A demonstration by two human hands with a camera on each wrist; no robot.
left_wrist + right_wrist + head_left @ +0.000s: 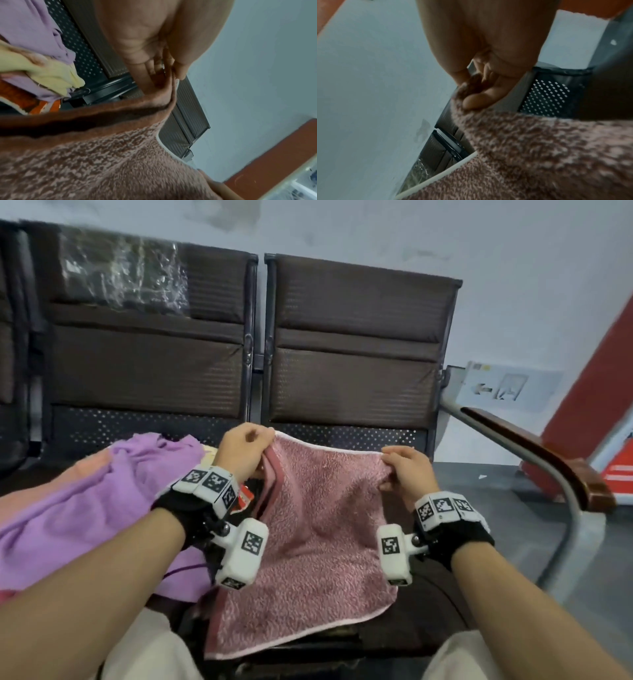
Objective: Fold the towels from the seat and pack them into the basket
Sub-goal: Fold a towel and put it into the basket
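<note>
The person holds up a pink towel [308,529] by its top edge. The left hand [245,451] pinches one top corner and the right hand [407,470] pinches the other, so the fingers of both hands are curled tight on the cloth. The towel hangs down over the person's lap. A purple towel [96,508] lies in a heap on the seat [346,436] to the left — just beside the pink one.
</note>
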